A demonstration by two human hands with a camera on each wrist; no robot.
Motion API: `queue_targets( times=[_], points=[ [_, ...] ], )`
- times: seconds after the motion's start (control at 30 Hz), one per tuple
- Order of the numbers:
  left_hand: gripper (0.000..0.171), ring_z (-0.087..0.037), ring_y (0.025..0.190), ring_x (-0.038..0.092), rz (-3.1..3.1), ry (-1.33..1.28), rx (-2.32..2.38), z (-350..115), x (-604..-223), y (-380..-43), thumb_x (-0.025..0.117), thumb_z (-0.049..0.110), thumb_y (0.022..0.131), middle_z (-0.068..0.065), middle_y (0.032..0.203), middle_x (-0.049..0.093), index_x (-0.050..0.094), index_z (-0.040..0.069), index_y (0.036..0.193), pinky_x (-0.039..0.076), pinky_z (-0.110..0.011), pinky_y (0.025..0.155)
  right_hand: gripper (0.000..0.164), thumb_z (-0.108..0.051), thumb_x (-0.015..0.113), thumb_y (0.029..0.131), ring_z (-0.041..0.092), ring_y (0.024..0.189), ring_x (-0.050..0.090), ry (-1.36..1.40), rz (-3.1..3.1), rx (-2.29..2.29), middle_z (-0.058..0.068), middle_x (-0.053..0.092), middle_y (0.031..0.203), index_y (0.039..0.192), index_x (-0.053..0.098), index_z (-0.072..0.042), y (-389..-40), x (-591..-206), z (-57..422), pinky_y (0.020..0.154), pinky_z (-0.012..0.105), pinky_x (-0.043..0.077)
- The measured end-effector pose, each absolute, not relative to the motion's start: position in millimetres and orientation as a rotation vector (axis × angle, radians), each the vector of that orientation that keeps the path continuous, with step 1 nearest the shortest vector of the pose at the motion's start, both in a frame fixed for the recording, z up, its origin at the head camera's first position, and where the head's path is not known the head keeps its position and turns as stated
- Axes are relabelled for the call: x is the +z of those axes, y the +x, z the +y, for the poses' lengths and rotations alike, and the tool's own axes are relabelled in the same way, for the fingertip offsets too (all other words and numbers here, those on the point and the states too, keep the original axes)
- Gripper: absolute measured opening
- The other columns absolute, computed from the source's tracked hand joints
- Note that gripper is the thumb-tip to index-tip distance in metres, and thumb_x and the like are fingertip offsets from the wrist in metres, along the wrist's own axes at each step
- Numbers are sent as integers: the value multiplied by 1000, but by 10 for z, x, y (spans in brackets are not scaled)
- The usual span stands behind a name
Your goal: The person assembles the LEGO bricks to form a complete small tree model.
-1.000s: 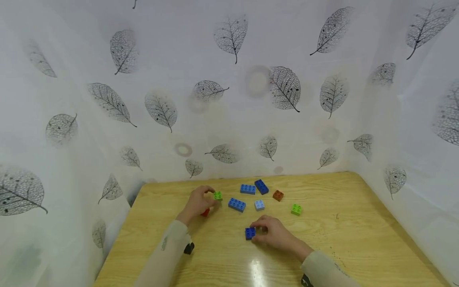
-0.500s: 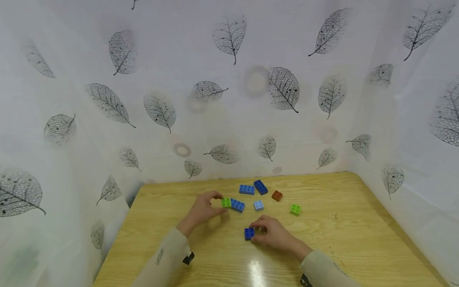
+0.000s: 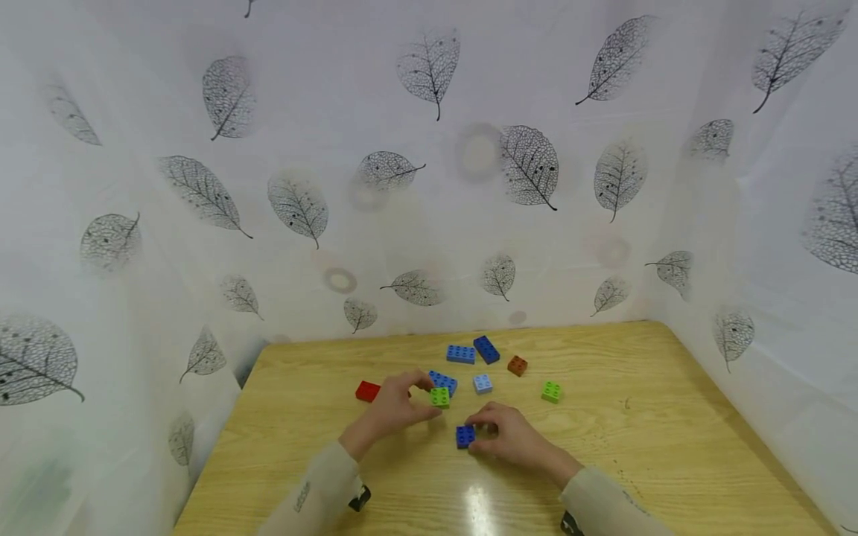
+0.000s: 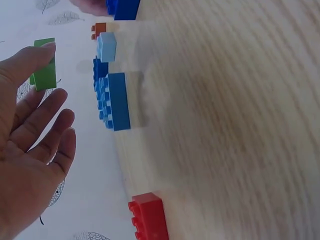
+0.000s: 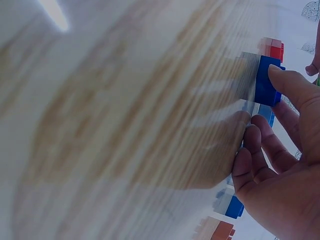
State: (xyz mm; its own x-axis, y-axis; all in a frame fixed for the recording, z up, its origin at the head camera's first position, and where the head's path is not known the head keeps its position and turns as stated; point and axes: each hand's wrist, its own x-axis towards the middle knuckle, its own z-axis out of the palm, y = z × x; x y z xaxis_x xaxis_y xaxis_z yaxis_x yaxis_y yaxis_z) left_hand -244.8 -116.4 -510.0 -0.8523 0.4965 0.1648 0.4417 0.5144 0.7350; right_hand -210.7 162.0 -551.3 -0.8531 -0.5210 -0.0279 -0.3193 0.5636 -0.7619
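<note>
My left hand [image 3: 395, 408] pinches a lime-green square toy building brick [image 3: 439, 397] between thumb and fingertips. In the left wrist view this green brick [image 4: 46, 70] is up off the table, studs facing away from the wood. Just right of it, my right hand [image 3: 512, 438] pinches a dark blue square brick [image 3: 465, 437] that sits on the table; in the right wrist view the thumb lies against the blue brick's side [image 5: 266, 80]. Behind the green brick lies a long blue brick [image 3: 443, 382], partly covered by it. A red brick [image 3: 367, 391] lies left of my left hand.
Further back on the wooden table [image 3: 637, 417] are a long blue brick [image 3: 461, 353], a darker blue one [image 3: 485, 349], a light blue square one [image 3: 482, 383] and a brown one [image 3: 517, 365]. Another green brick [image 3: 551, 391] lies to the right. A leaf-patterned curtain [image 3: 429, 186] encloses the table.
My left hand has carried the green brick right and toward me, near the dark blue brick, uncovering the red brick. My right hand and its brick have stayed in place.
</note>
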Motion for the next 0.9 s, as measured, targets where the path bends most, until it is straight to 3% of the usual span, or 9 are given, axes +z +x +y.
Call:
queue_targets(
  times=[0.23,0.9],
  points=[
    [34,-23,110,70,2677,834,1233,-1089,-5180,-2385,87,28,89,1,114,75,70,16,116,55,-40,91,39,-30,82,93,13,95,57,-692,2554,-1151,-6,64,110,128,74,-15,-2110,-5501,1620,78,23,48],
    [30,-11,105,69,2574,803,1239,-790,-5416,-2263,89,26,86,11,108,75,72,22,110,54,-30,89,36,-29,85,90,11,90,56,-770,2621,-1140,0,67,109,119,76,-10,-2119,-5533,1633,75,22,47]
  ],
)
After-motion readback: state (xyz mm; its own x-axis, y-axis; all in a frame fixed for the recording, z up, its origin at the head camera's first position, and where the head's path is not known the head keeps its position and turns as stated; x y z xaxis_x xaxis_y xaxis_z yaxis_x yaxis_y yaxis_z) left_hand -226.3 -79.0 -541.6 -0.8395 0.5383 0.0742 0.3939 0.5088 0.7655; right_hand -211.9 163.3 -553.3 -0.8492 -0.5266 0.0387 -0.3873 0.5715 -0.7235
